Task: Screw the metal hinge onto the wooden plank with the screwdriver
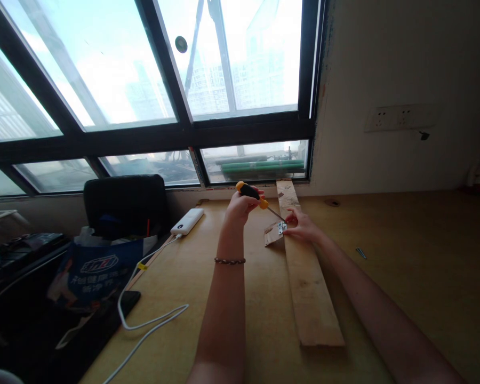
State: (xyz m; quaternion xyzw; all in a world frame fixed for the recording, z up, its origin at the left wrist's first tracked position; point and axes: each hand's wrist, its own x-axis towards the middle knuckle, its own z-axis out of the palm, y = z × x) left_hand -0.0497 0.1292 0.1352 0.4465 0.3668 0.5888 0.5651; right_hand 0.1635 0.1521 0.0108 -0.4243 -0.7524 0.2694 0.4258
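Observation:
My left hand (240,205) is wrapped round the yellow-and-black handle of a screwdriver (248,191). Its thin shaft slants down to the right, with the tip at a small metal hinge (280,228). The hinge lies at the left edge of a long wooden board (310,288), where a short wooden piece (272,236) joins it at an angle. Thumb and fingers of my right hand (302,225) close about the hinge beside the screwdriver tip. Whether a screw sits under the tip is too small to tell.
Two or so loose screws (360,253) lie on the table (264,320) to the right. A white power bank (188,221) with a white cable (124,314) rests at the left. Beyond the table's left edge stand a black chair (124,200) and a blue bag (92,272).

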